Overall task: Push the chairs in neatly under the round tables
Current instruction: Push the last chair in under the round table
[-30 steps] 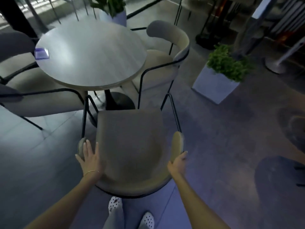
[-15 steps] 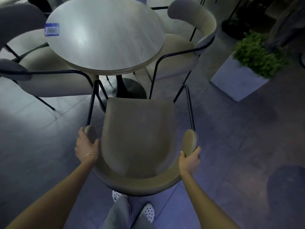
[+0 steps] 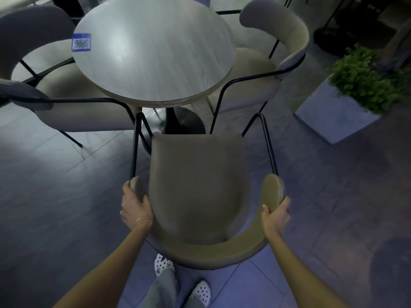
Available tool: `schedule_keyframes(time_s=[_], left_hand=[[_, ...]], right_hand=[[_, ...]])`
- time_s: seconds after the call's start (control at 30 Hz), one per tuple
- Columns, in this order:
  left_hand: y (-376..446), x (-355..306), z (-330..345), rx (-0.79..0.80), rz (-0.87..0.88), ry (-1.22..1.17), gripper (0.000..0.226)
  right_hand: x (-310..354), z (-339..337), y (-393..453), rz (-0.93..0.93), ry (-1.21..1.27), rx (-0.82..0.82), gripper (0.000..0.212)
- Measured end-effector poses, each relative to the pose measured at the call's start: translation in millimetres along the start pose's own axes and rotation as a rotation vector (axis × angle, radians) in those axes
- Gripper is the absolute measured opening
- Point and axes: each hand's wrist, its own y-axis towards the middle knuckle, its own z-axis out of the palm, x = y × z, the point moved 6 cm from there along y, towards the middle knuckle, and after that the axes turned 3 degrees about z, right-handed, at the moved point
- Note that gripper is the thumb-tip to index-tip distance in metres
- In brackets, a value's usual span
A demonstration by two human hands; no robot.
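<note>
A beige upholstered chair (image 3: 198, 185) with black metal legs stands right in front of me, facing the round grey table (image 3: 155, 47). Its seat front lies just short of the table's edge, near the black pedestal base (image 3: 184, 123). My left hand (image 3: 135, 207) grips the left end of the curved backrest. My right hand (image 3: 275, 214) grips the right end. Both hands are closed around the backrest.
Two matching chairs sit at the table, one on the left (image 3: 55, 103) and one on the right (image 3: 266, 70). A white box planter with a green bush (image 3: 355, 96) stands to the right. A blue sticker (image 3: 81, 42) lies on the tabletop. My feet (image 3: 182, 278) are behind the chair.
My hands went from resting on the backrest ends to gripping them. The chair and I have moved closer to the table.
</note>
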Motion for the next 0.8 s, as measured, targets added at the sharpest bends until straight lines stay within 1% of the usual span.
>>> schedule_keyframes(time_s=[0.2, 0.53, 0.8], left_hand=[[-11, -17, 17, -0.022, -0.039, -0.045, 0.054], [-25, -44, 43, -0.061, -0.084, -0.031, 0.057], [-29, -54, 50, -0.061, -0.136, -0.045, 0.060]], right_hand=[[17, -10, 36, -0.023, -0.047, 0.022, 0.049], [41, -18, 94, -0.089, -0.125, 0.060, 0.054], [48, -19, 109, -0.123, -0.126, 0.075, 0.054]])
